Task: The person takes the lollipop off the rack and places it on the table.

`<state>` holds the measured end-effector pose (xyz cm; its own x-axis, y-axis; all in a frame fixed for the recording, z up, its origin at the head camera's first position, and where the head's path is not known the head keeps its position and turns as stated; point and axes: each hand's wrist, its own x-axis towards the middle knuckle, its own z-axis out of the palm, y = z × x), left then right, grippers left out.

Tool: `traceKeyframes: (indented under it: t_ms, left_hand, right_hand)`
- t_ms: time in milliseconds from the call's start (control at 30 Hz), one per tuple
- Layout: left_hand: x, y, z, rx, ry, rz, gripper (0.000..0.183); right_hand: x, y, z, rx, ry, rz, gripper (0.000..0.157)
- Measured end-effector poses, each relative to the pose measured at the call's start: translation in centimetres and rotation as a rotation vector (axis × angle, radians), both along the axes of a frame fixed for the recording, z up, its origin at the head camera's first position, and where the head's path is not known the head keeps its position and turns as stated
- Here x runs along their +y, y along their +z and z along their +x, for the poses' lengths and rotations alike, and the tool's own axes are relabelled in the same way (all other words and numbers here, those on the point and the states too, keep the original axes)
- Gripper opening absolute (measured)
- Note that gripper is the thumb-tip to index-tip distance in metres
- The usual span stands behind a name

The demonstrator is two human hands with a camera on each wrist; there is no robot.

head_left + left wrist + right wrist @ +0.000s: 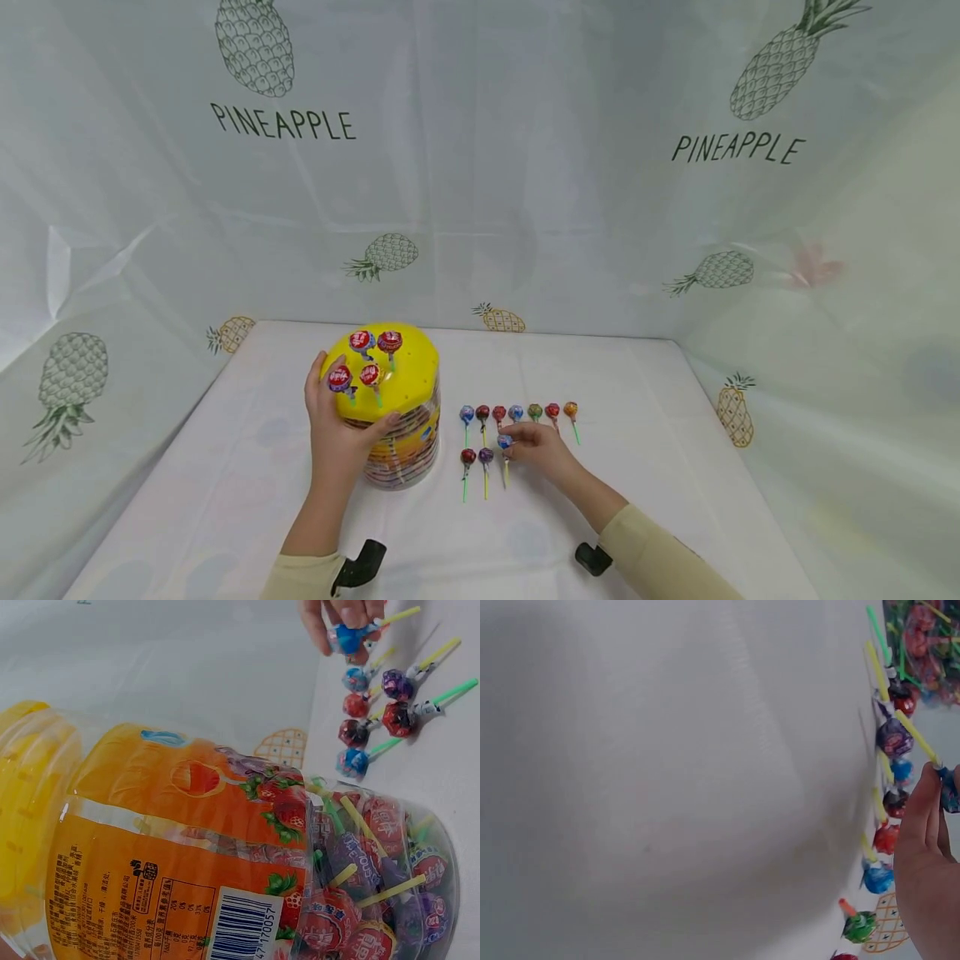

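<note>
My left hand [339, 425] grips a clear plastic candy jar [401, 454] near its yellow lid [408, 358], thumb on the front and fingers along the left side. Through the jar wall, wrapped lollipops [367, 877] show in the left wrist view, beside an orange label. My right hand [543, 450] pinches a blue-wrapped lollipop [506, 442] by its head, the yellow stick pointing toward me. It is at the right end of a front row with a dark red lollipop [468, 456] and a purple lollipop [486, 455].
Behind that, a longer row of several lollipops includes a green one [535, 411] and an orange one [571, 409]. Pictures of lollipops are on the lid. A white cloth covers the table [637, 417], and a pineapple-print curtain [510, 167] hangs at the back.
</note>
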<state>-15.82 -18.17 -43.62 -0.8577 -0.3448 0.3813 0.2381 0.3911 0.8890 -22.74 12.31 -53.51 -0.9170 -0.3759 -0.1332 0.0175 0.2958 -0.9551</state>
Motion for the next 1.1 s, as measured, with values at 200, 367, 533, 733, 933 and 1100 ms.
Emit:
traceKeyframes:
  t_ms: [200, 367, 533, 733, 933, 1100]
  left_hand:
    - [0.0, 0.0, 0.0, 0.007, 0.004, -0.011, 0.089]
    - [-0.1, -0.2, -0.1, 0.01, 0.008, -0.019, 0.089]
    - [-0.1, -0.2, -0.1, 0.011, 0.004, -0.017, 0.089]
    - [-0.1, -0.1, -0.1, 0.014, -0.002, -0.013, 0.088]
    - [-0.1, -0.2, -0.1, 0.019, -0.001, -0.012, 0.088]
    - [-0.1, -0.2, 0.0, 0.025, -0.005, -0.005, 0.085]
  right_hand:
    - [0.2, -0.6, -0.2, -0.014, -0.013, 0.093, 0.026]
    - [0.4, -1.1, -0.4, 0.099, 0.045, 0.201, 0.024]
    - [0.5, -1.2, -0.6, 0.256, 0.097, 0.349, 0.023]
    - [0.5, -1.1, -1.2, 0.299, 0.131, 0.433, 0.021]
    - [0.4, -1.5, -1.8, 0.345, 0.174, 0.464, 0.021]
    - [0.3, -1.5, -2.1, 0.344, 0.19, 0.47, 0.021]
